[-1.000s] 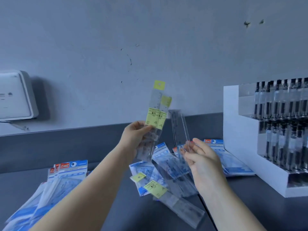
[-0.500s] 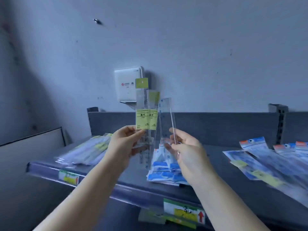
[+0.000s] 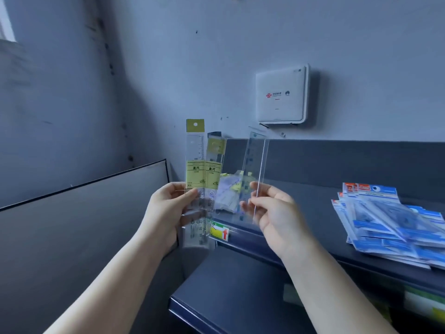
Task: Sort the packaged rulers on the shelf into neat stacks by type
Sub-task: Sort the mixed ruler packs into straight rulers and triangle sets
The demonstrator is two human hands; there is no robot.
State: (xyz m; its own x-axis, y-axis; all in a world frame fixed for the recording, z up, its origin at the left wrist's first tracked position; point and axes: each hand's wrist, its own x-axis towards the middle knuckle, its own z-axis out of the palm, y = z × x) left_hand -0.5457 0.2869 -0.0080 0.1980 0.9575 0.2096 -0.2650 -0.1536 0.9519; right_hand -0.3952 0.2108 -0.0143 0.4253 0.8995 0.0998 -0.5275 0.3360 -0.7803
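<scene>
My left hand point(image 3: 168, 210) grips two clear straight rulers with yellow labels point(image 3: 203, 174), held upright side by side in their sleeves. My right hand point(image 3: 274, 213) pinches a third clear ruler packet point(image 3: 255, 169) upright, a little to the right of them and apart. Behind them, on the left end of the dark shelf point(image 3: 313, 213), lies a small pile of yellow-labelled ruler packets point(image 3: 230, 189), partly hidden. A fanned stack of blue-and-white packaged ruler sets point(image 3: 390, 218) lies on the shelf at the right.
A white router box point(image 3: 281, 95) hangs on the wall above the shelf. A grey panel point(image 3: 84, 213) stands to the left. A lower shelf point(image 3: 228, 292) juts out below. A price tag with a red arrow point(image 3: 220, 232) sits on the shelf edge.
My view has swung left along the shelf; the blue stack now sits far right. Both hands stay raised with their rulers, the right ruler drawn slightly further from the left pair.
</scene>
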